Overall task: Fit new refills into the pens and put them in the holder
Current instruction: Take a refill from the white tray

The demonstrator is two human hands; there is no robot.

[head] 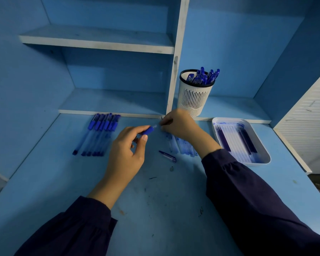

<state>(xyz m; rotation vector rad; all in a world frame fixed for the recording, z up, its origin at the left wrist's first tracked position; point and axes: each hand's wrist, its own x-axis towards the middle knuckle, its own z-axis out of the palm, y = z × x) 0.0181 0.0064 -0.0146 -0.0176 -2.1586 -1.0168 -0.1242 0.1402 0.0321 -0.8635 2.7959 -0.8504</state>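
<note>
Pen: held above the desk, between both hands. My left hand pinches its blue end with thumb and fingers. My right hand pinches a thin dark piece at its far end, likely the refill.

Handling, as I judge: light, stiff, slick plastic. The thin part could bend, so grip the barrel near the joint.

Nearby:
- row of pens, left
- loose clear barrels, under my right wrist
- small loose part
- tray of refills, right
- holder with pens, behind my right hand, which partly blocks the way to it
</note>
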